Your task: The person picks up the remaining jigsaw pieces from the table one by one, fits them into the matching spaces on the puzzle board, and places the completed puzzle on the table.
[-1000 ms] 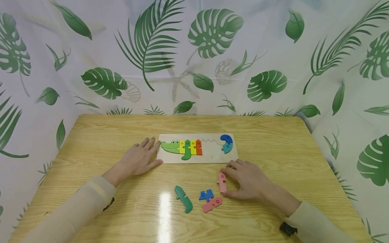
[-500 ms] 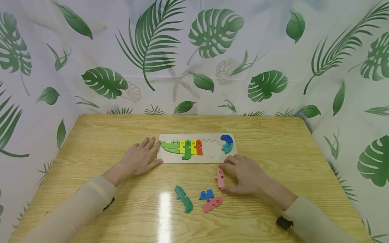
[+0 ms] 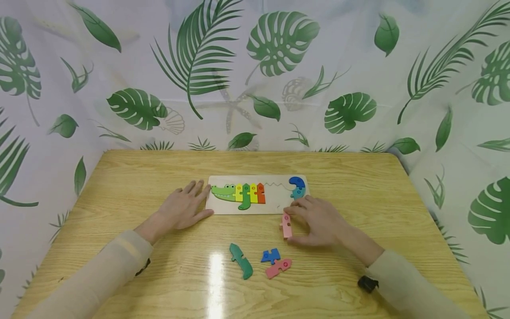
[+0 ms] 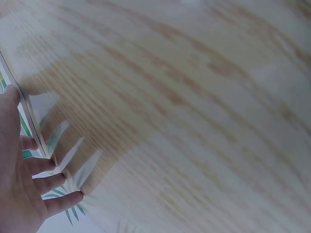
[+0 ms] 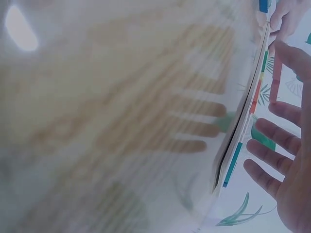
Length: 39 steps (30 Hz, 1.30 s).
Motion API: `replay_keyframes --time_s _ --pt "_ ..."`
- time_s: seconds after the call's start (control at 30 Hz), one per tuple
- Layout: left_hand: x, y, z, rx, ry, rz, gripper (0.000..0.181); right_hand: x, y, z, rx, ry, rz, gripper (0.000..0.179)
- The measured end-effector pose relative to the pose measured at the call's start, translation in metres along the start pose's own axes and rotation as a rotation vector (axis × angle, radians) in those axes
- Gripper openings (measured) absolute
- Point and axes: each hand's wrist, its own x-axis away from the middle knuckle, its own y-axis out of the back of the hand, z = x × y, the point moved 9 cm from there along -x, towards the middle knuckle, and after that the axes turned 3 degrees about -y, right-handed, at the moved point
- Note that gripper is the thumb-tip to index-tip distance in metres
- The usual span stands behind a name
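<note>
A wooden crocodile puzzle board (image 3: 275,209) lies on the table, its head and several body pieces set at the left and two blue tail pieces (image 3: 296,182) at the right. Between them is a bare stretch with a zigzag outline. My left hand (image 3: 181,208) rests at the board's left edge, fingers spread and straight. My right hand (image 3: 320,221) pinches a pink puzzle piece (image 3: 286,227) by its two ends, between thumb and fingers, just in front of the board's lower right edge. In the right wrist view the pink piece (image 5: 276,80) shows edge-on, and the other fingers are extended.
Loose on the table nearer the person lie a green leg piece (image 3: 241,261), a small blue piece (image 3: 271,255) and another pink piece (image 3: 278,268), the last two touching or nearly so. A leaf-printed cloth (image 3: 279,124) hangs behind the wooden table (image 3: 151,274).
My right hand has carried the pink piece forward and slightly left, up to the board's front edge. The left hand, the board and the loose pieces have stayed put.
</note>
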Motion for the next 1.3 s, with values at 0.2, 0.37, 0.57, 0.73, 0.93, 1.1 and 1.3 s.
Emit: replay_keyframes --time_s 0.2,0.37,0.57,0.73,0.93,1.1,1.3 --pt "0.0 0.0 0.0 0.006 0.001 0.003 0.081 -0.006 0.002 -0.002 -0.009 0.018 -0.019 0.075" --pt "0.001 0.001 0.0 0.01 0.001 0.006 0.081 -0.011 0.006 -0.003 0.003 0.035 -0.048 0.075" --pt "0.001 0.001 0.0 0.007 0.004 0.005 0.081 -0.017 0.008 -0.007 -0.004 0.029 -0.059 0.075" --pt "0.0 0.001 0.0 0.005 0.008 0.007 0.081 -0.023 0.007 -0.01 -0.007 0.03 -0.052 0.076" --pt "0.001 0.001 0.0 0.007 0.007 0.005 0.081 -0.029 0.006 -0.014 -0.018 0.031 -0.06 0.076" --pt "0.001 0.001 0.0 0.004 0.006 0.007 0.081 -0.033 0.003 -0.017 -0.003 0.031 -0.059 0.077" --pt "0.0 0.0 0.0 0.006 0.01 0.015 0.081 -0.039 -0.002 -0.022 0.006 0.019 -0.045 0.079"
